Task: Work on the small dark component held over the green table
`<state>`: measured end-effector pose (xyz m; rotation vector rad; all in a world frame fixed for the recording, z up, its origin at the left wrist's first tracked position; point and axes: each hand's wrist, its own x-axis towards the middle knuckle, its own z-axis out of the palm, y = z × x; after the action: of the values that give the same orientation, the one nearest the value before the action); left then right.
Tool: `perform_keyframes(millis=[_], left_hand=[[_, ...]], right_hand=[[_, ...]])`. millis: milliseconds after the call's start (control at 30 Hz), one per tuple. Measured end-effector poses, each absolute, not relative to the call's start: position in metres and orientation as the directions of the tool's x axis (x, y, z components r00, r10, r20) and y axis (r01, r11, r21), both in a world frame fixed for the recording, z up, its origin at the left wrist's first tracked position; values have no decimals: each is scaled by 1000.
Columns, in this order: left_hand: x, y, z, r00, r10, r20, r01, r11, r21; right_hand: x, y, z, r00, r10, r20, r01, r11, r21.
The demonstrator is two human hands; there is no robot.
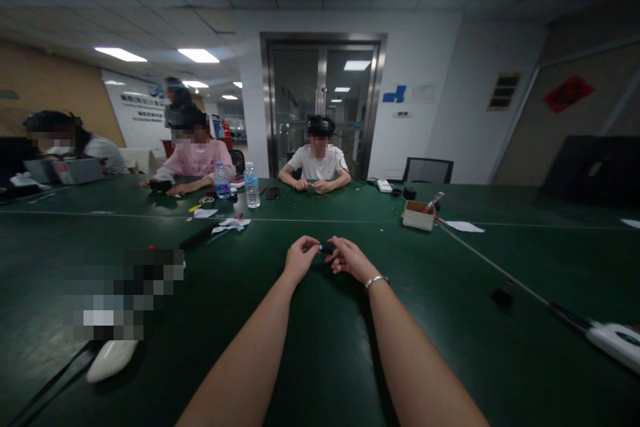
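Both of my hands meet above the dark green table [330, 333], near the middle of the view. A small dark object [327, 248] with a light, silvery end lies between them; its details are too small to tell. The fingers of my left hand [302, 259] pinch its light end. My right hand [350, 259], with a silver bracelet at the wrist, closes its thumb and fingers round the dark end.
Across the table sits a person in a white shirt [323, 167]. Bottles [253, 187] and papers [233, 225] stand or lie left of centre. A small box [419, 215], a cable and a white power strip [613, 341] are to the right.
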<state>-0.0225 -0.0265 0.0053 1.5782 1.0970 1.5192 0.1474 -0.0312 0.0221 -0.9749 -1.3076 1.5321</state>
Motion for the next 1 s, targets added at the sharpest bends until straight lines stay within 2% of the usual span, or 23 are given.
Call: perform_keyframes(millis=[167,300,467,667,800,1000], left_hand=[[-22,-24,5,-61,902,428,134,-418,899],[-21,-24,4,-43,897,440,129,-432,893],[-22,-22,3,-67,898,435,113,-426,898],[-23,-19,0,-36,912,408,93,-404,910],[-22,-21,1,-52,908,415,102,-409,907],[-21,-24,3,-31,909,415,98,-411,906]], right_hand=[[151,-32,22,-317,946,69,-193,7,-981],[149,-32,22,-319,948,-8,-144,-57,-988],[147,-32,23,-309,948,71,-135,30,-990],[145,-31,23,-291,956,-18,-96,-48,-994],[145,-31,24,-273,962,22,-111,-9,-994],[147,-29,22,-276,961,-14,-100,-44,-994]])
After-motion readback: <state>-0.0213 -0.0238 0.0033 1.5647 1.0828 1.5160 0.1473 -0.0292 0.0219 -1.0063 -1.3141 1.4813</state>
